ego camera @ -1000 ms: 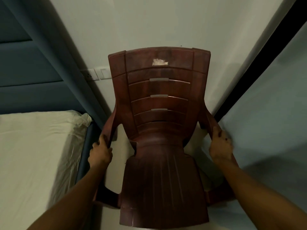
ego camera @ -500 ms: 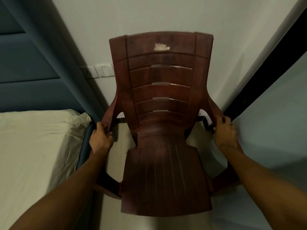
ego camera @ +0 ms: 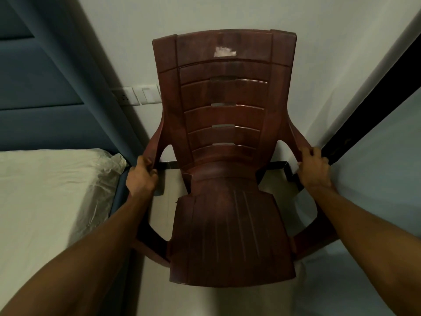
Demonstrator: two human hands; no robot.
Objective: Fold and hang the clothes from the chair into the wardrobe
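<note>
A dark brown plastic chair [ego camera: 227, 224] with a slatted back faces me, its back near the white wall. Its seat is bare; no clothes lie on it. My left hand [ego camera: 141, 176] grips the chair's left armrest, fingers curled round it. My right hand [ego camera: 315, 168] grips the right armrest the same way. A torn white sticker patch shows on the top of the backrest. No wardrobe is recognisable in this view.
A bed with a white sheet [ego camera: 50, 213] and a blue padded headboard [ego camera: 34, 83] lies at the left. A switch plate [ego camera: 139, 95] sits on the wall behind the chair. A pale panel with a black edge [ego camera: 369, 106] stands at the right. Light floor shows under the chair.
The chair has shifted away from me toward the wall and sits lower, with floor and skirting now visible behind it. Both hands keep their grip on the armrests.
</note>
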